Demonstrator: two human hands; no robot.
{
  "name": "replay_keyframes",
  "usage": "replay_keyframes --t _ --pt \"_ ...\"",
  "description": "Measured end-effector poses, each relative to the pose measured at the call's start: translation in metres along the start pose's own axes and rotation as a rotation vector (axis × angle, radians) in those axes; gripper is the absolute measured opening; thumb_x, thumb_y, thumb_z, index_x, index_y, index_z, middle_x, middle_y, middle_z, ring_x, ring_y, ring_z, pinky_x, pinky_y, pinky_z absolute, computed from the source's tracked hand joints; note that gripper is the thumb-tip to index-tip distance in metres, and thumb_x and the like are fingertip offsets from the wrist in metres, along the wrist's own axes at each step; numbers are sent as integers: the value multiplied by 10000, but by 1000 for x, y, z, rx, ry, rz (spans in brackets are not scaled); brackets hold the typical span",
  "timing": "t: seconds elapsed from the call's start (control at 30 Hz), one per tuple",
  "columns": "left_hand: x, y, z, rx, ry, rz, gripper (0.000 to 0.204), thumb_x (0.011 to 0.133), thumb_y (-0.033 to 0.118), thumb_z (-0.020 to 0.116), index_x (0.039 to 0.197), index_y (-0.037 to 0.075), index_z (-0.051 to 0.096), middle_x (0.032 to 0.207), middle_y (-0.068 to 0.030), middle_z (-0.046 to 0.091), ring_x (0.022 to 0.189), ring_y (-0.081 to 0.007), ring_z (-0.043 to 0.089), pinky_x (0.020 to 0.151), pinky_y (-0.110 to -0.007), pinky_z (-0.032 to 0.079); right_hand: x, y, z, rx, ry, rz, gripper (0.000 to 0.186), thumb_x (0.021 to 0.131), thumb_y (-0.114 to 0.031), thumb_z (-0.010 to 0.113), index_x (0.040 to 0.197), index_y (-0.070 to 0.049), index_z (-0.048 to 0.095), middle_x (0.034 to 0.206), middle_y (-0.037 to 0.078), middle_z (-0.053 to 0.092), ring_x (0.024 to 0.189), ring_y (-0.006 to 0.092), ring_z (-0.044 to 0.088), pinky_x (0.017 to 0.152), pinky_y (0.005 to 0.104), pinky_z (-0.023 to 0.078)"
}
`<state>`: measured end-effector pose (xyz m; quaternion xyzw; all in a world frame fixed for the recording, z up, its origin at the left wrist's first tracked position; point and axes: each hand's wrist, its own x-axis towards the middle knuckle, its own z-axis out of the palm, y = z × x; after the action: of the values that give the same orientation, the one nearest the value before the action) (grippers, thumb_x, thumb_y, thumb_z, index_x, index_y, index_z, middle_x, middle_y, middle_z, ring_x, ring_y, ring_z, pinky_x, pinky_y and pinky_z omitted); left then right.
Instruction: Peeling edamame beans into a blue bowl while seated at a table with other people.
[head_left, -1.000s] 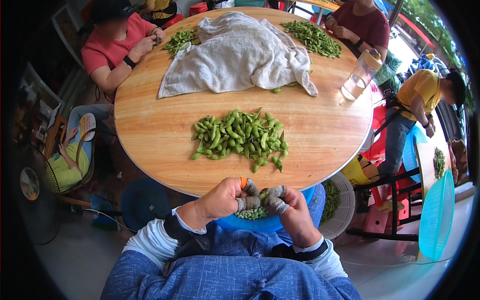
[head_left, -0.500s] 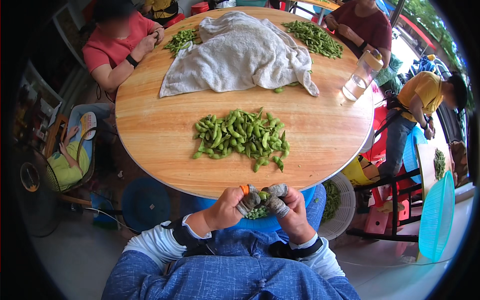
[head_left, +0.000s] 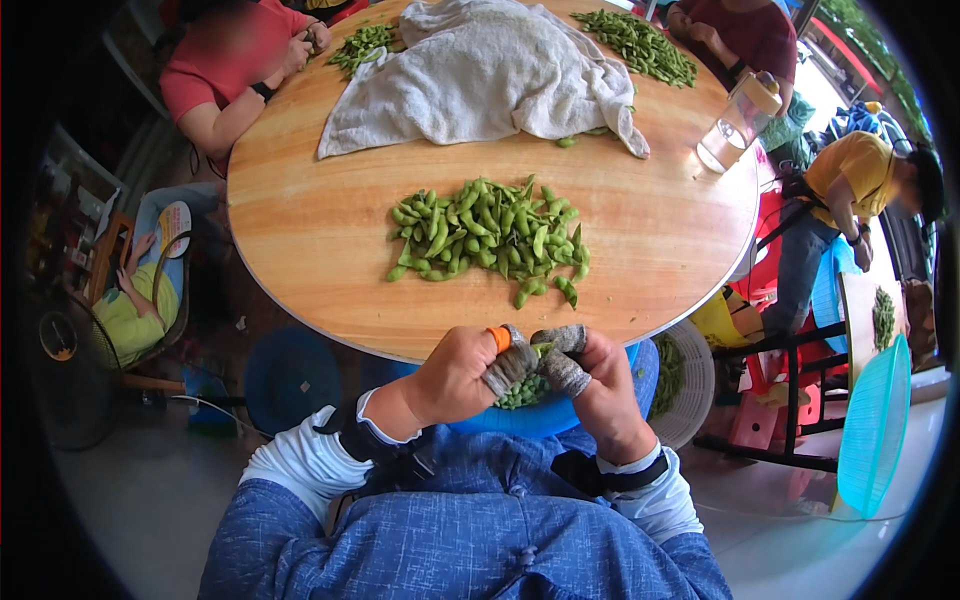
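Over a blue basin (head_left: pixel 545 420) in my lap, my left hand (head_left: pixel 465 375) and my right hand (head_left: pixel 600 390) meet with bent, closed fingers. Grey coverings wrap several fingertips, and an orange band circles a left finger. A green soybean pod (head_left: pixel 543 350) is pinched between the two hands, mostly hidden by the fingers. Below them, shelled green beans (head_left: pixel 522 393) lie in the basin. Just beyond, a heap of soybean pods (head_left: pixel 485 230) rests on the round wooden table (head_left: pixel 320 260), a few pods loose at its near right side.
A white towel (head_left: pixel 480 85) covers a mound farther back, with pod piles (head_left: pixel 640 48) beside it. A clear bottle (head_left: pixel 735 125) stands at the right. Two people sit across the table. A white basket (head_left: pixel 700 385) of pods and a blue tub (head_left: pixel 292 380) flank my legs.
The view has tipped so the table sits higher. My hands have drawn slightly apart, and the pod between them shows less than before.
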<state>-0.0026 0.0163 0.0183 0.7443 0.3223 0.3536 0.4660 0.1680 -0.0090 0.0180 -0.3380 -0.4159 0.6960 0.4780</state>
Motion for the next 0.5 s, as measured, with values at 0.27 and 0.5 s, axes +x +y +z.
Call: replay_keyframes --t 0.27,0.5 --pt "-10 -8 5 -833 25 -442 149 854 80 418 861 63 565 718 33 523 584 -22 444 490 -153 365 4 2 -2 -728 -78 -566 191 648 39 603 828 -7 559 769 106 551 679 233 550 596 295 434" --pt "-9 -6 1 -699 -121 -464 80 853 83 443 862 48 514 681 38 478 590 -38 433 511 -178 357 -3 -1 0 -830 9 -417 257 601 82 587 843 -1 568 766 121 544 689 281 543 613 315 443"
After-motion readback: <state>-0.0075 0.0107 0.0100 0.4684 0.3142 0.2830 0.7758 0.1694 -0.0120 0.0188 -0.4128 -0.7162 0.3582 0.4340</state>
